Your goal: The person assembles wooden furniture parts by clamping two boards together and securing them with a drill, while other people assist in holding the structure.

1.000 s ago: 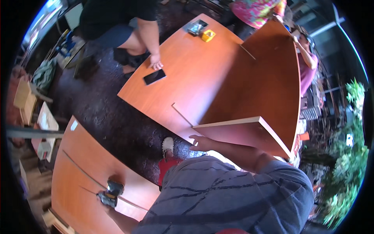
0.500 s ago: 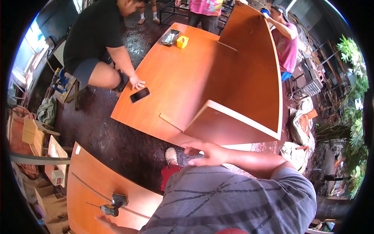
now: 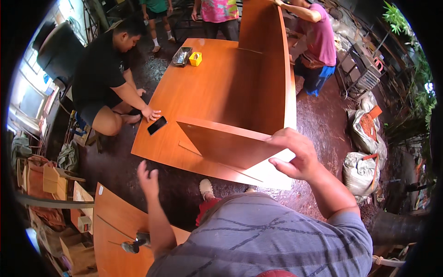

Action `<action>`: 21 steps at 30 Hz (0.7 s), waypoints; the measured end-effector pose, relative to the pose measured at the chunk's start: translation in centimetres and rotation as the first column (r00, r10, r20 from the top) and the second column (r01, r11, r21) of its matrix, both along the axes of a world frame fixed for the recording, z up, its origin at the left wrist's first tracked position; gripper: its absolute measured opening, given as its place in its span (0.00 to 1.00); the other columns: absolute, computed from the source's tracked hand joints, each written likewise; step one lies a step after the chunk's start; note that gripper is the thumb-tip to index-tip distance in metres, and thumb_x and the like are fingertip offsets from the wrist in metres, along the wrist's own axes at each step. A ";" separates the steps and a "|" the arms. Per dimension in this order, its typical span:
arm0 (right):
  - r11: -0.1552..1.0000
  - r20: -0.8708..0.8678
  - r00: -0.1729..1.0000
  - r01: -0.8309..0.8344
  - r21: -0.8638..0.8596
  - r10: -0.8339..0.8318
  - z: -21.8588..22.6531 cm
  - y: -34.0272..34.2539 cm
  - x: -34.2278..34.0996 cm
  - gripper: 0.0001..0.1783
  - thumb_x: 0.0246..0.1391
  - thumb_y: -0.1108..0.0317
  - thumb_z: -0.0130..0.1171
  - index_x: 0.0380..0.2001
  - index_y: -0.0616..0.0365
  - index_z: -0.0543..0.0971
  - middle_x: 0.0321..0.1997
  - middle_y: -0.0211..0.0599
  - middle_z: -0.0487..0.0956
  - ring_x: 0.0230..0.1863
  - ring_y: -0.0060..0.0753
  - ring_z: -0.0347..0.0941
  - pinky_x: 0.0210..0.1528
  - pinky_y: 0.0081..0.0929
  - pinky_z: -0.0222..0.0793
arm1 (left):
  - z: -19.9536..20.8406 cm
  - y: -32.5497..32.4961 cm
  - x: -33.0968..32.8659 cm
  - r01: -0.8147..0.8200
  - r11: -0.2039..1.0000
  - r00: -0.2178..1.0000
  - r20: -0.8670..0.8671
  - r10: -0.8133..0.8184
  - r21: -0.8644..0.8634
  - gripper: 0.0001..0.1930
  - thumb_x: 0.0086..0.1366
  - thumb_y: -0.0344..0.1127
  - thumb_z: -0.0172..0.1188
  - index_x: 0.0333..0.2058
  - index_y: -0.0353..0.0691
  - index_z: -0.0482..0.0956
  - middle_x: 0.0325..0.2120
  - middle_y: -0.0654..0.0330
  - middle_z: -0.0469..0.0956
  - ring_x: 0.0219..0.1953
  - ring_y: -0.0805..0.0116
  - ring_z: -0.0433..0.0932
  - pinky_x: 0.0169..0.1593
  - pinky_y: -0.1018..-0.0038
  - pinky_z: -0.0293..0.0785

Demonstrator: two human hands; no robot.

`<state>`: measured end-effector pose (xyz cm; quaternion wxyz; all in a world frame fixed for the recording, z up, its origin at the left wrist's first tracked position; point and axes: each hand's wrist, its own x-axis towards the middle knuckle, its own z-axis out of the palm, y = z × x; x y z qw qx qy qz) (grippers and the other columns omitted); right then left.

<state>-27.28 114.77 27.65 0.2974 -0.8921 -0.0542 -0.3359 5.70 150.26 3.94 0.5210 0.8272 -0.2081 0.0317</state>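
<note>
My right hand curls round the near corner of the upright orange-brown wooden panels, fingers at the top edge and thumb lower down. The short panel stands on edge across a large flat board. Behind it rises a tall panel, meeting the short one near my hand; my fingers partly hide that corner. My left hand hangs open and holds nothing, its fingers apart, between the large board and a smaller board at lower left.
A person in black squats at left, one hand by a phone. Someone in pink is beside the tall panel. A black tray and yellow box sit on the board. A drill lies lower left; sacks stand right.
The panels have swung from leaning to upright, shifting left in view. My right hand has risen to their corner. My left hand has come up from the drill. My view has moved.
</note>
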 end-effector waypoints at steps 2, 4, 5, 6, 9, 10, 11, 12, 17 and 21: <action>0.995 -0.022 0.995 0.094 -0.045 -0.096 0.1 0.1 -0.5 0.22 0.44 0.67 0.69 0.44 0.61 0.77 0.42 0.44 0.79 0.43 0.46 0.76 0.47 0.38 0.71 | -3.3 -3.9 0.0 0.155 0.972 0.978 -0.111 -0.176 -0.177 0.34 0.55 0.27 0.63 0.61 0.38 0.64 0.61 0.53 0.65 0.63 0.59 0.64 0.63 0.61 0.62; 0.975 -0.046 0.978 0.200 -0.099 -0.205 -0.1 0.1 -0.5 0.24 0.42 0.66 0.70 0.45 0.60 0.76 0.44 0.43 0.78 0.46 0.47 0.75 0.51 0.40 0.69 | -3.4 -8.2 -0.9 0.292 0.948 0.942 -0.135 -0.307 -0.125 0.37 0.54 0.29 0.67 0.63 0.38 0.62 0.63 0.53 0.62 0.66 0.60 0.61 0.64 0.60 0.60; 0.953 -0.118 0.954 0.254 -0.163 -0.274 -0.7 0.1 -0.2 0.27 0.40 0.65 0.71 0.45 0.59 0.76 0.45 0.43 0.77 0.48 0.47 0.73 0.54 0.41 0.66 | -3.7 -9.8 -1.1 0.349 0.928 0.920 -0.141 -0.365 -0.127 0.38 0.54 0.30 0.68 0.63 0.38 0.61 0.64 0.52 0.61 0.66 0.60 0.60 0.64 0.61 0.59; 0.925 -0.186 0.920 0.300 -0.232 -0.345 -1.1 0.2 0.2 0.29 0.38 0.63 0.72 0.46 0.59 0.76 0.46 0.42 0.76 0.50 0.47 0.72 0.58 0.43 0.64 | -3.9 -11.2 -1.3 0.404 0.905 0.894 -0.150 -0.421 -0.131 0.39 0.54 0.32 0.69 0.64 0.38 0.60 0.65 0.52 0.61 0.66 0.61 0.60 0.65 0.61 0.59; 0.900 -0.226 0.892 0.321 -0.295 -0.393 -1.7 0.8 1.4 0.30 0.36 0.64 0.73 0.47 0.57 0.76 0.44 0.39 0.78 0.49 0.44 0.73 0.63 0.45 0.59 | -4.1 -14.5 -1.7 0.522 0.844 0.815 -0.217 -0.537 -0.125 0.38 0.55 0.34 0.69 0.62 0.34 0.61 0.61 0.48 0.65 0.65 0.58 0.62 0.65 0.65 0.59; 0.881 -0.229 0.874 0.349 -0.320 -0.430 -1.8 1.2 1.8 0.30 0.36 0.65 0.72 0.47 0.56 0.76 0.43 0.38 0.78 0.49 0.43 0.73 0.63 0.46 0.58 | -4.7 -15.0 -1.8 0.543 0.828 0.791 -0.243 -0.561 -0.144 0.37 0.56 0.35 0.69 0.61 0.33 0.62 0.60 0.47 0.67 0.64 0.57 0.64 0.64 0.66 0.60; 0.869 -0.241 0.861 0.358 -0.340 -0.449 -2.2 1.2 2.1 0.30 0.36 0.67 0.72 0.47 0.56 0.77 0.41 0.38 0.79 0.48 0.41 0.74 0.64 0.46 0.58 | -4.0 -15.6 -1.8 0.607 0.785 0.758 -0.207 -0.619 -0.125 0.35 0.57 0.37 0.68 0.60 0.32 0.63 0.57 0.45 0.69 0.62 0.55 0.66 0.62 0.65 0.62; 0.854 -0.244 0.845 0.379 -0.356 -0.477 -2.4 1.2 2.5 0.27 0.37 0.68 0.71 0.45 0.56 0.78 0.36 0.35 0.79 0.44 0.40 0.75 0.64 0.47 0.57 | -3.1 -16.0 -2.0 0.669 0.736 0.717 -0.172 -0.676 -0.102 0.32 0.59 0.38 0.66 0.58 0.31 0.65 0.55 0.44 0.71 0.60 0.53 0.69 0.61 0.65 0.64; 0.837 -0.297 0.816 0.359 -0.413 -0.497 -1.4 1.8 5.0 0.19 0.40 0.66 0.70 0.38 0.56 0.79 0.24 0.31 0.75 0.32 0.37 0.74 0.63 0.47 0.60 | -5.8 -16.9 -0.9 0.608 0.785 0.761 -0.192 -0.620 -0.123 0.22 0.63 0.45 0.61 0.50 0.36 0.71 0.45 0.46 0.77 0.50 0.50 0.76 0.52 0.63 0.71; 0.831 -0.427 0.734 0.345 -0.436 -0.529 -0.5 2.0 5.6 0.19 0.40 0.64 0.70 0.36 0.57 0.78 0.23 0.33 0.74 0.31 0.39 0.74 0.62 0.47 0.60 | -4.9 -17.0 0.4 0.663 0.746 0.724 -0.197 -0.661 -0.066 0.19 0.63 0.44 0.61 0.46 0.38 0.73 0.40 0.48 0.78 0.45 0.53 0.78 0.48 0.63 0.72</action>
